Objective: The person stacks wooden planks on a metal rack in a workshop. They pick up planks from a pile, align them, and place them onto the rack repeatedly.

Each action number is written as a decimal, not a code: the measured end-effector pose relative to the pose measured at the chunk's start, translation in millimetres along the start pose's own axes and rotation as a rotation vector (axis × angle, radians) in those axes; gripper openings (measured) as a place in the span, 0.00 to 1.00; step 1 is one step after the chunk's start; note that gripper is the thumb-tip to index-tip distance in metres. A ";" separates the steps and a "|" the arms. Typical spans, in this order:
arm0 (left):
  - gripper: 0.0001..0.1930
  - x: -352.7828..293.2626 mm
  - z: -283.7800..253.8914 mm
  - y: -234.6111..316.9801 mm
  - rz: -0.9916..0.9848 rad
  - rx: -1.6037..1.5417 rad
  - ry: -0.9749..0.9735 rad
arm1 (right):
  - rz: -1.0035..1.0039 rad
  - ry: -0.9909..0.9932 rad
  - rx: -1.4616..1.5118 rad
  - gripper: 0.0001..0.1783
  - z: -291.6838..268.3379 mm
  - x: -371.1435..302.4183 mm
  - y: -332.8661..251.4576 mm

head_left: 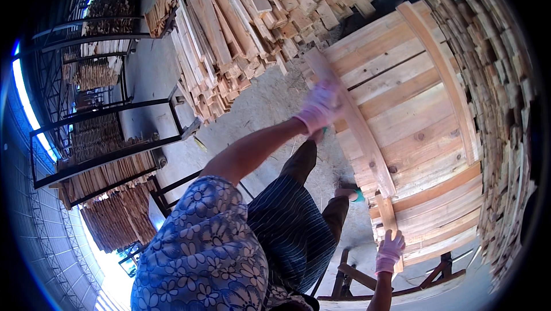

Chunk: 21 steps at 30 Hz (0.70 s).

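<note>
Both my hands wear light pink gloves. My left hand (320,106) is smeared by motion beside the upper part of a long wooden batten (367,139); I cannot make out its fingers or whether it grips the batten. This batten lies across a row of planks (410,110) set side by side. A second batten (442,76) crosses the same planks along their right side. At lower right, my right hand (391,249) has its fingers bent over a short wooden board (387,212), closed on it near its lower end. That board lies across a smaller row of planks (439,219).
Piled loose boards (229,30) lie at the top. A tall timber stack (488,81) borders the planks on the right. Black metal frames (109,107) and more wood stacks (117,213) stand at left. Wooden supports (359,276) show below the planks, above concrete floor (252,104).
</note>
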<state>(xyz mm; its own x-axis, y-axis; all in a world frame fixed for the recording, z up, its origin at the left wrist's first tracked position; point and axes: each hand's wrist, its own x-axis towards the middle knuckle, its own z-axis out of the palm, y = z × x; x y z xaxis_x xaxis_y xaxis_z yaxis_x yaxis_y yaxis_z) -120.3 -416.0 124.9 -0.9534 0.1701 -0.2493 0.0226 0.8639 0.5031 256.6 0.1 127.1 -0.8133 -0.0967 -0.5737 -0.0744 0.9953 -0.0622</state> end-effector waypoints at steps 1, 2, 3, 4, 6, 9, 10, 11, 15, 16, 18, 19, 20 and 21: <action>0.33 7.1 -24.0 -34.5 -0.089 0.035 0.092 | -0.020 -0.107 0.125 0.27 -18.2 10.8 -15.1; 0.37 14.6 -44.2 -74.1 -0.296 0.101 0.192 | -0.046 -0.212 0.254 0.23 -38.2 29.0 -36.9; 0.39 29.2 -69.5 -99.5 -0.547 -0.039 0.177 | -0.136 -0.089 0.350 0.19 -60.1 42.4 -64.1; 0.42 44.6 -96.2 -123.1 -0.799 -0.164 0.184 | -0.144 -0.216 0.385 0.19 -83.3 61.4 -92.6; 0.46 67.9 -123.2 -188.1 -0.806 -0.080 0.330 | -0.193 -0.105 0.561 0.19 -104.8 93.1 -152.7; 0.56 125.6 -131.3 -156.3 -0.963 -0.014 0.163 | -0.118 -0.039 0.818 0.17 -118.3 144.1 -223.8; 0.59 139.0 -127.9 -154.6 -1.020 0.115 0.123 | -0.097 -0.062 0.817 0.17 -119.5 163.2 -246.4; 0.60 150.3 -124.5 -154.5 -1.079 0.290 0.049 | -0.125 -0.027 0.826 0.17 -121.3 180.2 -265.2; 0.53 149.8 -138.4 -175.7 -0.960 0.104 0.107 | -0.112 0.013 0.990 0.21 -147.7 228.5 -318.2; 0.52 143.8 -139.7 -181.0 -0.974 0.067 0.089 | -0.118 0.000 0.969 0.21 -151.0 233.3 -324.7; 0.51 134.1 -159.4 -183.9 -0.942 -0.016 0.153 | -0.119 -0.015 1.026 0.21 -161.6 248.7 -331.9; 0.50 123.1 -174.5 -185.2 -0.909 -0.062 0.185 | -0.108 -0.028 1.106 0.20 -167.9 255.1 -333.4; 0.49 113.2 -194.0 -178.2 -0.863 -0.108 0.213 | -0.089 -0.033 1.190 0.19 -172.4 261.7 -333.2; 0.49 101.5 -216.9 -170.8 -0.854 -0.175 0.193 | -0.101 0.086 1.194 0.21 -160.7 275.1 -333.3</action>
<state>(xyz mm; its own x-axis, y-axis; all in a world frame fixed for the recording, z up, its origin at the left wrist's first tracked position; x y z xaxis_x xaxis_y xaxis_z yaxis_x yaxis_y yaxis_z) -286.2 -649.2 193.1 -0.6585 -0.5949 -0.4608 -0.7497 0.5721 0.3328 -35.1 -357.0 121.3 -0.8741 -0.1279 -0.4686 0.4043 0.3431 -0.8478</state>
